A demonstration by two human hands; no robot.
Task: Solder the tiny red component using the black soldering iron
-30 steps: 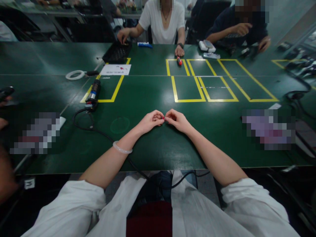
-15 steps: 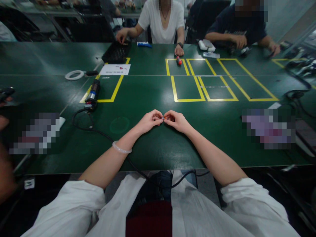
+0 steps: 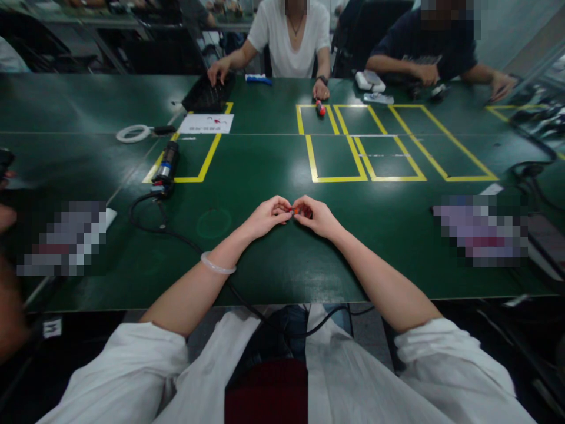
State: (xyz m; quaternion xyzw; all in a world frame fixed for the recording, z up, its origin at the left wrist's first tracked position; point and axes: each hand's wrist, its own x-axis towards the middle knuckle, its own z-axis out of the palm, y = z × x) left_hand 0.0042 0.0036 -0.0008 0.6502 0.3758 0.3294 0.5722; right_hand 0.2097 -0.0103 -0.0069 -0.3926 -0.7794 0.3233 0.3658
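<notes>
Just above the green tabletop, my left hand [image 3: 270, 215] and my right hand [image 3: 318, 217] meet fingertip to fingertip. Both are closed in a pinch on a small orange-and-grey part [image 3: 295, 211], whose exact kind is too small to make out. Some reddish colour shows between the curled fingers of my right hand. My fingers cover most of the part. A clear bangle circles my left wrist.
Yellow tape outlines [image 3: 339, 179] mark the green table [image 3: 265, 159]. A black cylindrical device [image 3: 166, 165] trails a cable at left, near a white sheet [image 3: 206, 123]. Across the table, one co-worker reaches to a black tray [image 3: 207, 97]; a red tool [image 3: 320, 108] lies by their other hand.
My hands stay in place; more of the orange part shows between my fingertips. The co-worker's hand at the tray has shifted slightly, and the far-right co-worker's hand has moved right.
</notes>
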